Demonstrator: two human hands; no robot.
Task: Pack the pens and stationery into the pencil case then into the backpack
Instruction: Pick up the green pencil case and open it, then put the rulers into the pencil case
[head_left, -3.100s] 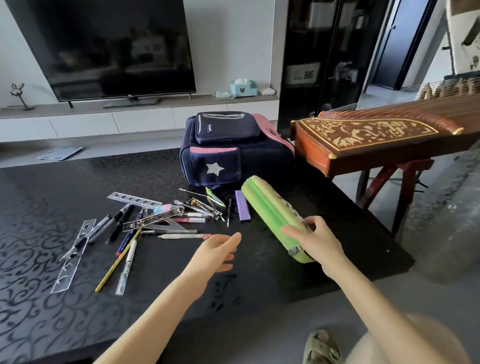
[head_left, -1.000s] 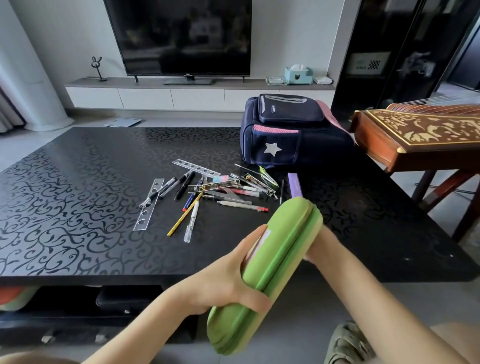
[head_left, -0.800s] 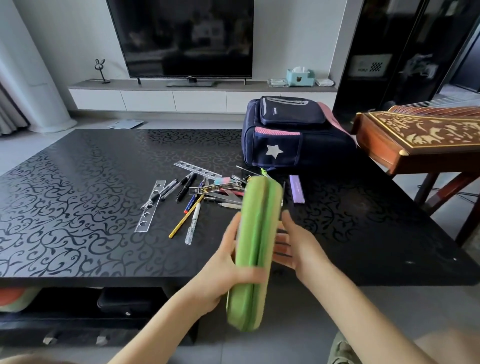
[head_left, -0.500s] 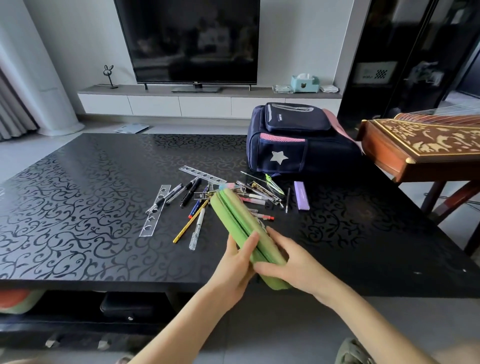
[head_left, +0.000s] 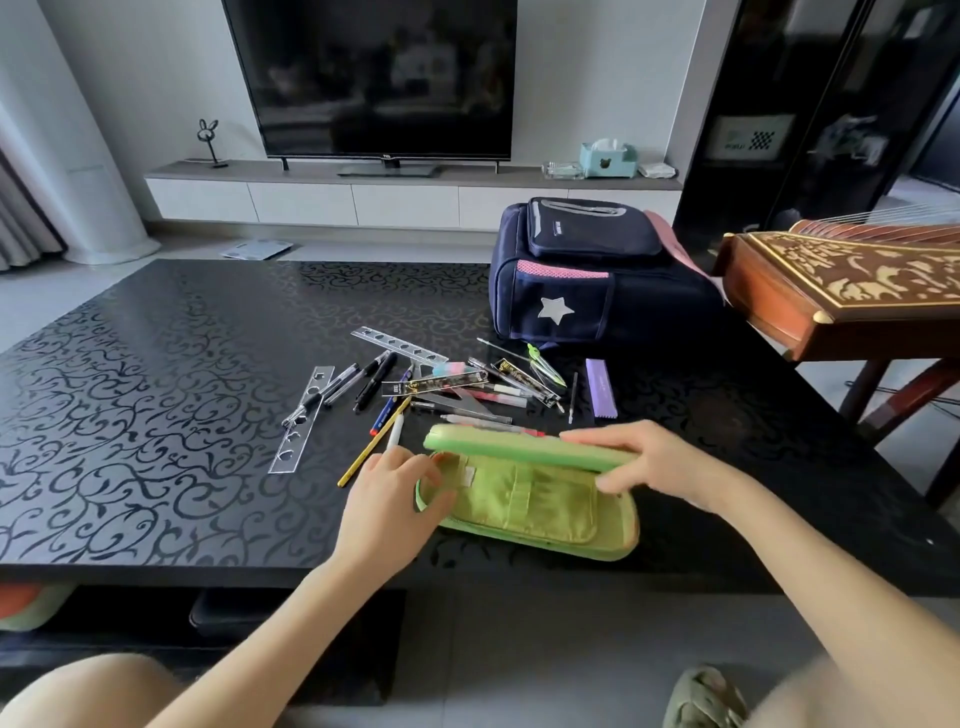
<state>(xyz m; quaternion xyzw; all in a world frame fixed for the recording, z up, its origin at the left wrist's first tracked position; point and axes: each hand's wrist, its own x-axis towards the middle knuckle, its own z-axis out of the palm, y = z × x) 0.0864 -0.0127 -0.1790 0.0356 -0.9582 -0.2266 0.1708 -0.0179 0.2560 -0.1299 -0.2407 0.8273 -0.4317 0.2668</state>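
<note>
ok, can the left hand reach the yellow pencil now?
Probably yes: the left hand grips the pencil case at its left end, and the yellow pencil lies on the table beside it, near end uncovered.

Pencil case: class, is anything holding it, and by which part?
The right hand grips the raised lid of the pencil case near its right end; the left hand holds the base at its left end.

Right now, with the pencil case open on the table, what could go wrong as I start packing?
The right hand holds the lid of the green pencil case half up; released, it may drop shut.
Pens lie right behind the lid; folding it back could shove them about.
The case sits near the front edge of the black table and could slide off.
</note>
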